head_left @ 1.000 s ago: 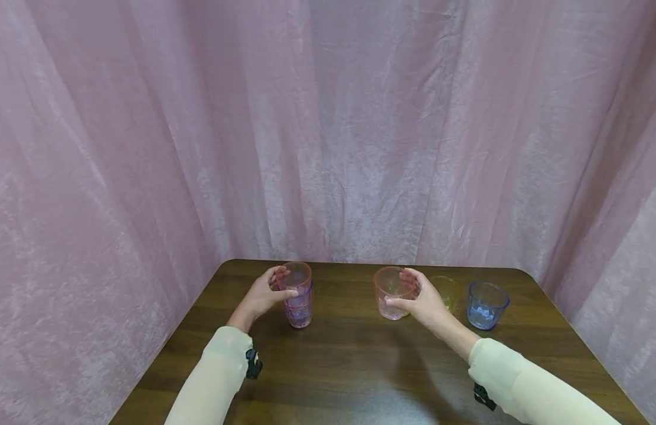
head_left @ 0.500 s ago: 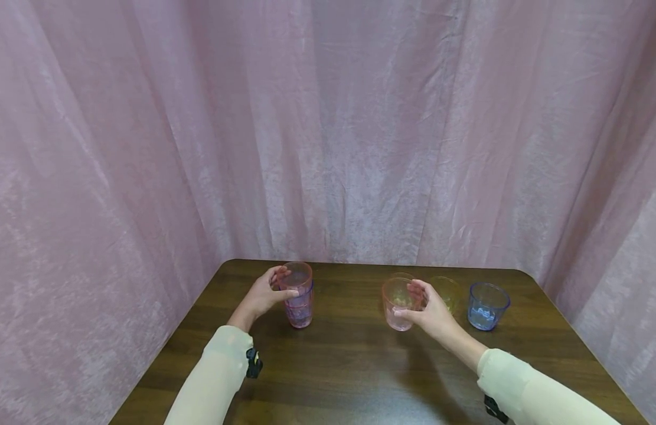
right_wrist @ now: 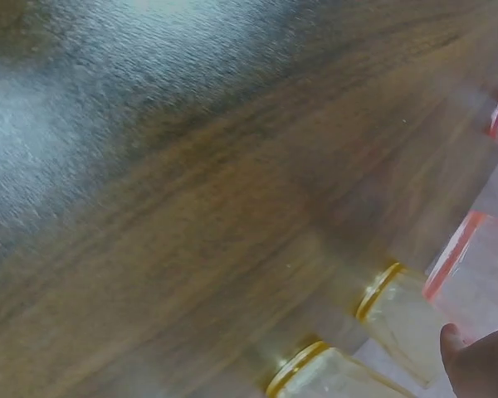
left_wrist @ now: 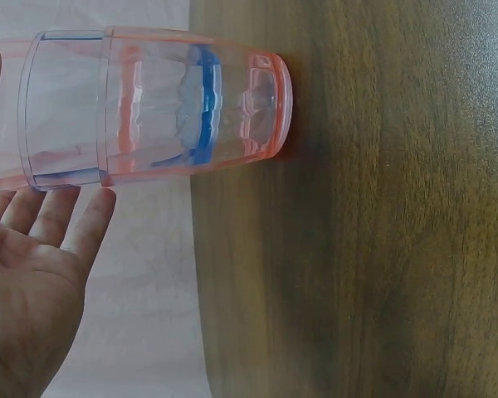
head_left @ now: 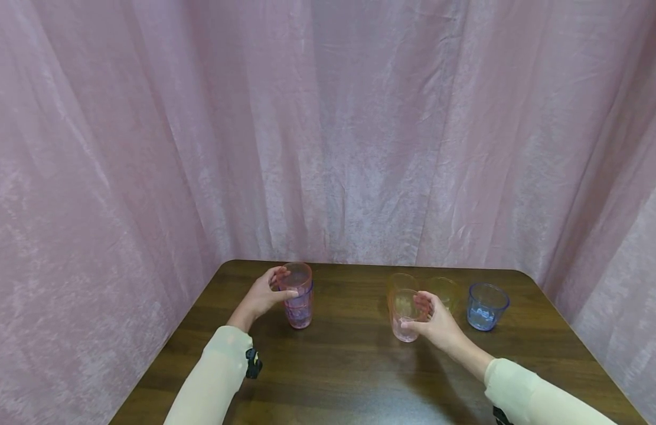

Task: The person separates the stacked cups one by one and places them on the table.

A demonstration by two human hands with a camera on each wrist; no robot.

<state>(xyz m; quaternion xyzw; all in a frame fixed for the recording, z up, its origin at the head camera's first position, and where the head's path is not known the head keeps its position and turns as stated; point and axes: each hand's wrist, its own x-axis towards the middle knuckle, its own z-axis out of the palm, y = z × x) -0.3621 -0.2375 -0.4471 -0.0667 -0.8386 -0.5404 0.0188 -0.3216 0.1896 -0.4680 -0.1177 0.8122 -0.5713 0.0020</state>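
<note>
At the left of the head view, my left hand (head_left: 263, 293) holds the upper part of an upright stack of clear tumblers (head_left: 299, 308). Pink and blue tumblers are nested in it, and its pink base rests on the table in the left wrist view. There, the fingers (left_wrist: 90, 228) and thumb lie on opposite sides of the stack. My right hand (head_left: 439, 321) grips a single pink tumbler (head_left: 404, 327) between thumb and fingers. Its base (right_wrist: 454, 255) looks raised off the wood. One yellow tumbler (head_left: 402, 281) stands just behind it, partly hidden.
A second yellow tumbler (head_left: 444, 287) stands behind my right hand. Farther right is a blue tumbler (head_left: 486, 308). All stand on a brown wooden table (head_left: 338, 366) with rounded far corners. A pink curtain (head_left: 328, 147) hangs behind the far edge.
The right hand has moved the pink tumbler nearer to me and slightly right, so the yellow tumbler behind it now shows more. The left hand and its stack stay where they were.
</note>
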